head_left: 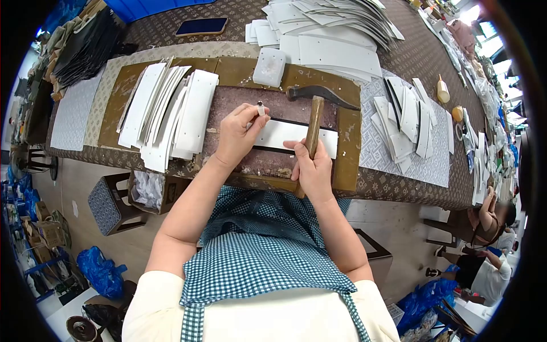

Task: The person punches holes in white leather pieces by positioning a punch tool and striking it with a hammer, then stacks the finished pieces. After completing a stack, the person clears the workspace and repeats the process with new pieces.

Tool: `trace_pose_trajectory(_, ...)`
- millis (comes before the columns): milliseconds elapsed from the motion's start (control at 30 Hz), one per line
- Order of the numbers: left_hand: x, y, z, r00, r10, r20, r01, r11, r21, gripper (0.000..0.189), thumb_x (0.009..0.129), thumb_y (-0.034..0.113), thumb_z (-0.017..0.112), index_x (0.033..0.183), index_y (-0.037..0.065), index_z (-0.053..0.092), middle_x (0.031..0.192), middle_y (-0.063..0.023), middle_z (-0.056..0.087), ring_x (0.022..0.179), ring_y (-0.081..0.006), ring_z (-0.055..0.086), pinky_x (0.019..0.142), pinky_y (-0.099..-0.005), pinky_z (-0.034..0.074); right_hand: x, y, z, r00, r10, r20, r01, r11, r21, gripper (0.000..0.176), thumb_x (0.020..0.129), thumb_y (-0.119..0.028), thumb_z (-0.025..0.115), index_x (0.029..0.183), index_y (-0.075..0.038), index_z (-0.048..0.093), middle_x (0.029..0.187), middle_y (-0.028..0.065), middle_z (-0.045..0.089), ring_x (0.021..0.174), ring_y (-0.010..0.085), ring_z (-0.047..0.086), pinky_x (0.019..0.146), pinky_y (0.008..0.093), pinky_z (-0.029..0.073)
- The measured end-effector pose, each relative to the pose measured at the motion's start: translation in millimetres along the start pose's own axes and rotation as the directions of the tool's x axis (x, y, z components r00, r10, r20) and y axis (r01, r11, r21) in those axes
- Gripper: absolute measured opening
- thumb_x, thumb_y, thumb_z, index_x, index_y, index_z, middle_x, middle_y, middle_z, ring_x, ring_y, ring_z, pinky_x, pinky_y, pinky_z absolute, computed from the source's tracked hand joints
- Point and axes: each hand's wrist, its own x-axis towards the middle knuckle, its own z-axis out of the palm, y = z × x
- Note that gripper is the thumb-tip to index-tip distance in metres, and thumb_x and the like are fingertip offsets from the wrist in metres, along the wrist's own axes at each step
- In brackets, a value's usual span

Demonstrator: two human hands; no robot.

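The wooden-handled hammer with a dark metal head points away from the person, its long axis leaning slightly right; the head lies beyond the right hand, which closes round the lower handle. The handle crosses above a long white strip. The left hand narrowly pinches a small pale piece with a dark top

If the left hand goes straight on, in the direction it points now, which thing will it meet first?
Probably the white block, just ahead of the left hand. The hand's height is unclear, so it might pass over.
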Motion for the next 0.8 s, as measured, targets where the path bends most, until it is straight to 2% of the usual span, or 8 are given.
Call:
trace_pose_trajectory(133, 0, -1, -2, 0.998, 0.063, 0.004, -0.064, 0.997, 0.047, 0.011, 0.086, 0.01, 0.072, 0.095, 0.004, 0.071, 0.087, -0.0097, 0.068, 0.073, -0.0252, 0.068, 0.065, -0.0336, 0.054, 0, -75, -17, 0.984, 0.085, 0.158, -0.049, 0.974, -0.219, 0.011, 0.099, -0.013, 0.059, 0.098, -0.003, 0.055, 0.072, 0.0034, 0.063, 0.049, 0.0045, 0.051, 0.043, 0.0222, 0.041)
trace_pose_trajectory(233, 1, 2, -1, 0.997, 0.082, -0.005, -0.081, 0.995, 0.056, 0.01, 0.086, 0.011, 0.073, 0.093, 0.005, 0.07, 0.085, -0.0091, 0.067, 0.073, -0.0258, 0.067, 0.065, -0.0341, 0.054, -1, -143, -27, 0.906, -0.345, 0.245, 0.387, 0.91, -0.149, 0.015, 0.098, -0.012, 0.063, 0.099, -0.001, 0.054, 0.069, 0.0002, 0.058, 0.049, 0.0024, 0.048, 0.043, 0.0192, 0.038)
trace_pose_trajectory(367, 2, 1, 0, 0.992, 0.126, -0.022, -0.125, 0.99, 0.06, 0.01, 0.085, 0.01, 0.073, 0.093, 0.004, 0.069, 0.084, -0.0087, 0.066, 0.074, -0.0251, 0.066, 0.066, -0.0338, 0.053, -4, -165, -27, 0.776, -0.573, 0.265, 0.613, 0.784, -0.101, 0.016, 0.099, -0.013, 0.06, 0.101, 0.001, 0.053, 0.074, 0.0023, 0.056, 0.052, 0.0061, 0.049, 0.045, 0.0232, 0.039)
trace_pose_trajectory(467, 1, -3, 1, 0.99, 0.138, -0.025, -0.136, 0.989, 0.055, 0.01, 0.086, 0.012, 0.071, 0.092, 0.005, 0.067, 0.083, -0.0097, 0.064, 0.077, -0.0293, 0.064, 0.068, -0.0379, 0.053, -3, -143, -26, 0.87, -0.228, 0.436, 0.483, 0.568, -0.667, 0.017, 0.094, -0.009, 0.064, 0.097, 0.001, 0.051, 0.065, 0.0152, 0.055, 0.055, 0.0235, 0.06, 0.053, 0.0364, 0.047)
trace_pose_trajectory(533, -2, -3, -1, 0.991, 0.13, 0.021, -0.132, 0.985, 0.107, 0.01, 0.086, 0.012, 0.071, 0.091, 0.005, 0.067, 0.084, -0.0099, 0.064, 0.077, -0.0297, 0.064, 0.069, -0.0386, 0.053, -2, -129, -28, 0.921, 0.002, 0.389, 0.322, 0.553, -0.768, 0.015, 0.094, -0.01, 0.063, 0.095, 0.001, 0.053, 0.069, 0.0131, 0.053, 0.062, 0.016, 0.054, 0.058, 0.0343, 0.044)
trace_pose_trajectory(633, -2, -5, 1, 0.991, 0.136, 0.009, -0.136, 0.987, 0.083, 0.01, 0.085, 0.012, 0.071, 0.092, 0.006, 0.068, 0.084, -0.0099, 0.065, 0.078, -0.0298, 0.065, 0.07, -0.0393, 0.053, -6, -158, -31, 0.892, -0.054, 0.448, 0.366, 0.667, -0.649, 0.019, 0.094, -0.013, 0.065, 0.094, 0.001, 0.052, 0.063, 0.0135, 0.053, 0.056, 0.0205, 0.058, 0.053, 0.0337, 0.044)
trace_pose_trajectory(667, 0, -6, 1, 0.99, 0.141, -0.007, -0.141, 0.988, 0.056, 0.01, 0.085, 0.013, 0.071, 0.092, 0.006, 0.069, 0.084, -0.0099, 0.065, 0.078, -0.0297, 0.065, 0.07, -0.0393, 0.053, -11, -172, -28, 0.926, -0.085, 0.369, 0.302, 0.752, -0.586, 0.017, 0.094, -0.013, 0.066, 0.095, 0.0, 0.055, 0.065, 0.0063, 0.054, 0.058, 0.0117, 0.055, 0.052, 0.029, 0.042)
trace_pose_trajectory(800, 0, -4, -1, 0.993, 0.115, 0.014, -0.116, 0.991, 0.068, 0.011, 0.085, 0.014, 0.072, 0.092, 0.005, 0.069, 0.084, -0.0103, 0.065, 0.077, -0.0298, 0.065, 0.069, -0.0386, 0.053, -21, -210, -8, 0.772, -0.614, 0.167, 0.616, 0.786, 0.044, 0.029, 0.1, -0.027, 0.061, 0.092, 0.0, 0.052, 0.068, 0.0024, 0.051, 0.047, 0.0051, 0.042, 0.039, 0.0207, 0.032)
